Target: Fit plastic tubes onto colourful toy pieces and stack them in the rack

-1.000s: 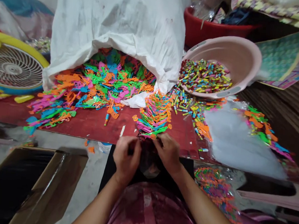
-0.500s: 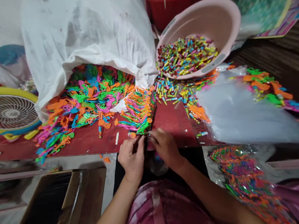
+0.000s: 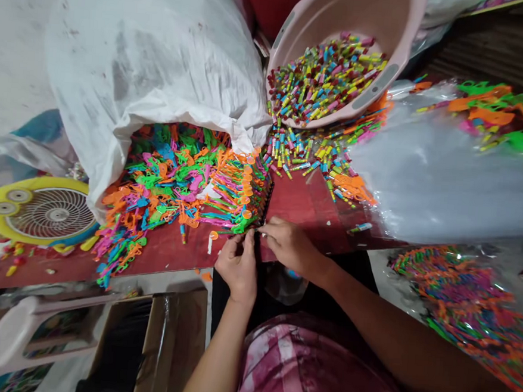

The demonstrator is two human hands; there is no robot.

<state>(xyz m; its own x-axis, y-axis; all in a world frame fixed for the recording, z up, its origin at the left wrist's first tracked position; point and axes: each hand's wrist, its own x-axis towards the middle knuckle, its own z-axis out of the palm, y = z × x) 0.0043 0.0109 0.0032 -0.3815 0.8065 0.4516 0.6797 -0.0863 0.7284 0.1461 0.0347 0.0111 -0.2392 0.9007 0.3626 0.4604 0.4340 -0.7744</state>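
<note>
A tightly packed row of colourful plastic pieces, with orange round ends showing, lies on the red table. At its near end my left hand has thumb and fingertips pinched together; what they grip is too small to make out. Close beside it, my right hand has curled fingers, and a small pale bit shows at its fingertips. The two hands' fingertips almost meet. Left of the row, loose plastic pieces in orange, green, blue and pink spill from a white sack.
A pink basin of small banded tubes tilts behind the table, with more tubes spilled below. A clear plastic bag lies right. A yellow fan stands left. Below are a cardboard box, a stool and bagged pieces.
The whole view has shifted, showing more of the fan and the stool at left. Both hands stay at the row's near end, with only slight finger movement.
</note>
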